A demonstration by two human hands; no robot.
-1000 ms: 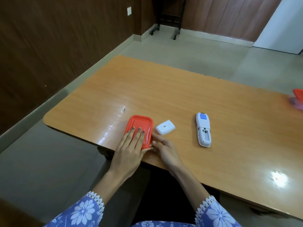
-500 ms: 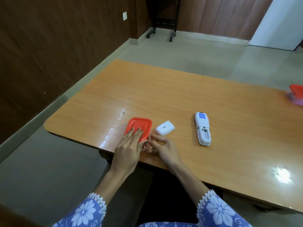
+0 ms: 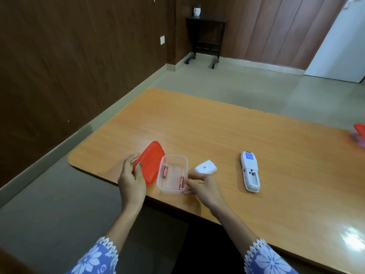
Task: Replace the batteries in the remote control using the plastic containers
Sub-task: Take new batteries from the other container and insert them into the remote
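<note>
since half a second back the red lid (image 3: 150,162) has come off the clear container (image 3: 173,176); it was lying flat under my left hand and is now raised on edge, tilted, overlapping the container's left rim.

my left hand (image 3: 132,178) has its forearm coming up from the flowered sleeve, wrist bent back, thumb across the lid's near face and the other fingers curled round its far edge, so the fingers are closed on the lid. how many of them touch its back i cannot tell; the lid hides them.

the container sits open near the bench's (image 3: 217,131) front edge with two reddish batteries (image 3: 165,171) inside, one by the left wall, one by the right. their markings are too small to read.

my right hand (image 3: 203,187) lies just beside the container's right wall, forearm angled in from the lower right, fingers bunched narrow against the rim at the near right corner. whether they pinch the wall or only press on it i cannot make out.

just right of that, touching nothing, lies the white battery cover (image 3: 205,168). further right, well apart, the remote control (image 3: 249,174) lies face down with its battery bay open; the bay looks bare, though it is hard to be sure.

at the far right edge a second red-lidded container (image 3: 359,133) is cut off by the frame and blurred.
</note>
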